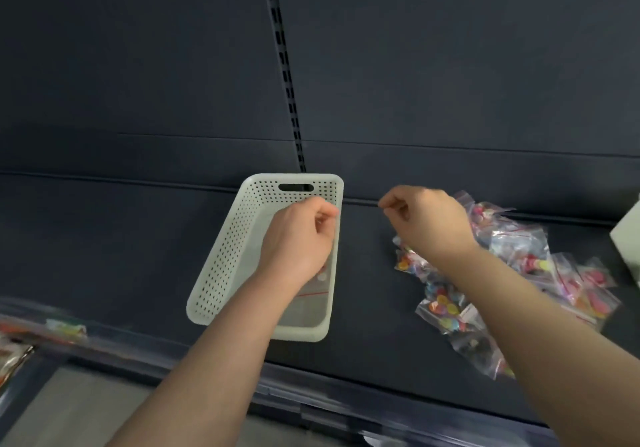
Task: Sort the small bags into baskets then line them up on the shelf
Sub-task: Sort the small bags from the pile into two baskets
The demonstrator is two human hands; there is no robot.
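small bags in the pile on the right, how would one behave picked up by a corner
Likely floppy: the small bags are thin clear plastic, crumpled and slumped over each other. Probably light, and the coloured pieces inside would likely slide to the low end. Possibly slippery: the film looks glossy, so one may slip from a light pinch.

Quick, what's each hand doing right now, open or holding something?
Left hand: fingers curled over the basket; grip on the clear bag cannot be told.
Right hand: curled shut, nothing visible in it.
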